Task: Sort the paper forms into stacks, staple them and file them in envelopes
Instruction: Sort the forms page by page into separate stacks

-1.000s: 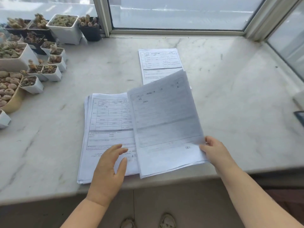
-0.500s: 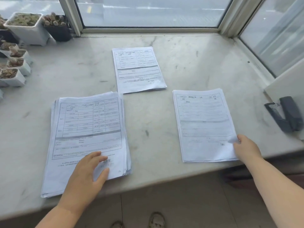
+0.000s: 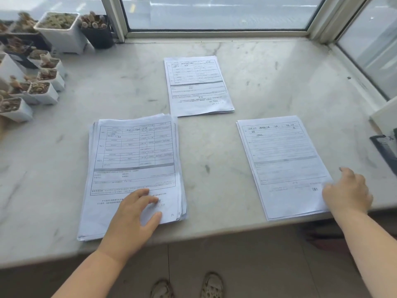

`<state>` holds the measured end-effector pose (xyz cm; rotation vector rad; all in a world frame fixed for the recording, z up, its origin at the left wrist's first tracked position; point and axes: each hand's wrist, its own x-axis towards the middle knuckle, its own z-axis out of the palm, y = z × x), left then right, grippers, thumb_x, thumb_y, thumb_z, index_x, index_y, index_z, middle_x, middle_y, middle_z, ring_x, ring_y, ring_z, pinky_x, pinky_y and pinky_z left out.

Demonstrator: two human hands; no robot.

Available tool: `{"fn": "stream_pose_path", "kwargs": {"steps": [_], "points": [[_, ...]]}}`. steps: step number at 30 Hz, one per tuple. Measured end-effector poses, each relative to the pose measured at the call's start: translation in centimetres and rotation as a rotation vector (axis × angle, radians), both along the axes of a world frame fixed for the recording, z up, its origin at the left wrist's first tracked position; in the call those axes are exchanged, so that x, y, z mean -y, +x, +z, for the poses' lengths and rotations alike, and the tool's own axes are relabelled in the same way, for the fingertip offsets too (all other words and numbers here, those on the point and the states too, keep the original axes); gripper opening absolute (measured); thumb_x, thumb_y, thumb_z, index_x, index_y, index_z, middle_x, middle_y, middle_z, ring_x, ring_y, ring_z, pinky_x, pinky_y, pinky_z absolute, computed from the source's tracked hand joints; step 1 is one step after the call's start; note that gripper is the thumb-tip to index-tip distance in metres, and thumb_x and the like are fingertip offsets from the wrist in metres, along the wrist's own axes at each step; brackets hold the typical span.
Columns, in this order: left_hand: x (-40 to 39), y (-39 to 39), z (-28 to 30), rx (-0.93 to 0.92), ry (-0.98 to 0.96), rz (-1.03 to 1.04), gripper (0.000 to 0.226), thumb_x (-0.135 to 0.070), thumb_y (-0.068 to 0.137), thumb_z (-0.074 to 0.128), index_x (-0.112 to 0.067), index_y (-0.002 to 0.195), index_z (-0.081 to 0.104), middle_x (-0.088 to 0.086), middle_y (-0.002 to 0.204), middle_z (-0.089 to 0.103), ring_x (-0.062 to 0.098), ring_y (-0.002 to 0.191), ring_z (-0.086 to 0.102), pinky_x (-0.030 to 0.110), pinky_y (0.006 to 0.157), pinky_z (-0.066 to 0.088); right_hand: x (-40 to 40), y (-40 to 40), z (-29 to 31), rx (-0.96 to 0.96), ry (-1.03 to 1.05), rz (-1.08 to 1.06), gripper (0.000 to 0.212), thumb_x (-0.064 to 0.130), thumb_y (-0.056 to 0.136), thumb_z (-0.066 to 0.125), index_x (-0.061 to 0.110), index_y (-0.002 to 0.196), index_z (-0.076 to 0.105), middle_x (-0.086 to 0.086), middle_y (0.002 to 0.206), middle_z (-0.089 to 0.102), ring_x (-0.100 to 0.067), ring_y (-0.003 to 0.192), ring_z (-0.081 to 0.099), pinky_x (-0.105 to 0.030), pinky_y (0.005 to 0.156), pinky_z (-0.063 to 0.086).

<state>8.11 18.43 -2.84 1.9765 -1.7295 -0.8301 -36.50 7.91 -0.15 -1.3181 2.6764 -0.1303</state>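
Marble table: lifted form now lies flat on right stack, right hand fingers relaxed at its corner, left hand fingers flat on unsorted pile; sorting continues.

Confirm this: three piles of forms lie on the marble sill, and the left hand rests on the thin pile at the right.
Not quite. The head view shows the left hand resting on the thick pile at the left; the right hand touches the thin pile at the right. Three piles is correct.

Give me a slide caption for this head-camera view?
Left hand on the thick stack, right hand at a thinner pile's edge.
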Motion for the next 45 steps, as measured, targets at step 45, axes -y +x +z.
{"fn": "stream_pose_path", "kwargs": {"steps": [45], "points": [[-0.5,1.0,-2.0,-0.362,-0.072,0.136,0.019,-0.048,0.071,0.068,-0.030,0.075,0.064,-0.033,0.109,0.061,-0.012,0.106,0.055,0.004,0.090,0.037,-4.6,27.4,-2.1,1.320,0.235,0.384,0.040,0.005,0.090,0.062,0.032,0.112,0.045,-0.020,0.086,0.070,-0.021,0.072,0.066,-0.037,0.067,0.055]]}}
